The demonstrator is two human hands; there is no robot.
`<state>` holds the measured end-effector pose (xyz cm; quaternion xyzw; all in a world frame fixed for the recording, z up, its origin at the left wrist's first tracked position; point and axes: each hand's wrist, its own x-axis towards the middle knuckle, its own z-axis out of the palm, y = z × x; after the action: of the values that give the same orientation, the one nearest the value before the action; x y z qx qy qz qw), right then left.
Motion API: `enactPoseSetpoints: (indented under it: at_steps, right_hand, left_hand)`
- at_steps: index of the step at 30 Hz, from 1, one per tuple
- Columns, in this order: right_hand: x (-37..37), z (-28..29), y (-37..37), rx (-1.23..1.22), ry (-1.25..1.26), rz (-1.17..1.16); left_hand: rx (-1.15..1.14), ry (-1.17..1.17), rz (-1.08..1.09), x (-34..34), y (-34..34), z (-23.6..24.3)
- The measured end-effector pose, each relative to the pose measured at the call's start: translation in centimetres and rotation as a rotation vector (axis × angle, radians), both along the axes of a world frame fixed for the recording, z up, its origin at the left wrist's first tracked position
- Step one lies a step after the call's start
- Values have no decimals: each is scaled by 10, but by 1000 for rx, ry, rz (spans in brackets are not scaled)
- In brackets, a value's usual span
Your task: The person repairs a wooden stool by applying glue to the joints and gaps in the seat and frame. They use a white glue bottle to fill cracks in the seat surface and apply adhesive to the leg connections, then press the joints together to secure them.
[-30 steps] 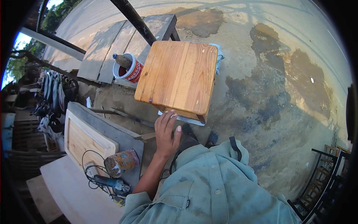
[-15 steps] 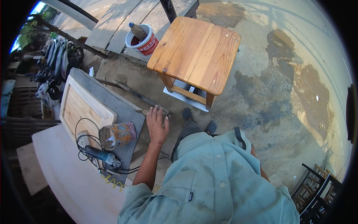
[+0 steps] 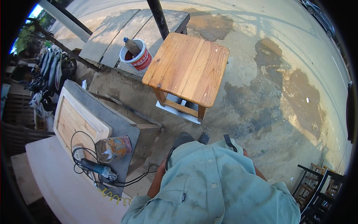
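Observation:
Both my arms hang down at my sides. The left forearm (image 3: pixel 158 182) runs down past my green shirt (image 3: pixel 194 179), with its hand hidden by my clothes. Of my right arm only a strip of forearm (image 3: pixel 257 170) shows, and that hand is hidden too. Nearest on the left is a grey-topped bench (image 3: pixel 128 143). On it lie a teal and black power tool (image 3: pixel 97 168) with a black cord, a cloudy plastic jar (image 3: pixel 113 148) on its side and a framed wooden panel (image 3: pixel 80 115). Ahead stands a varnished wooden stool (image 3: pixel 188 67).
A white and red bucket (image 3: pixel 141 62) holding a bottle (image 3: pixel 131 47) stands on a low plank table (image 3: pixel 108 37) behind the stool. Close by rises a black post (image 3: pixel 158 18). Dark chair frames (image 3: pixel 311 186) stand at lower right, and a pale board (image 3: pixel 56 168) lies at left.
My left hand, open beside the bench earlier, has dropped back to my side out of sight. The view has shifted, with the stool and bench appearing lower and further left.

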<state>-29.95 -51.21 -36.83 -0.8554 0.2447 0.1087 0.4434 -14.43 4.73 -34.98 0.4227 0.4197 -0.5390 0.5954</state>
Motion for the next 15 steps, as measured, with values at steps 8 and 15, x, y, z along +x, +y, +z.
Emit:
enactPoseSetpoints:
  at_steps: [8,15]
  right_hand:
    - [130,39,-25,124,117,-550]
    - [420,58,-119,141,281,-75]
  left_hand:
    - [333,-811,85,207,-33,142]
    - [297,-804,1,196,-120,225]
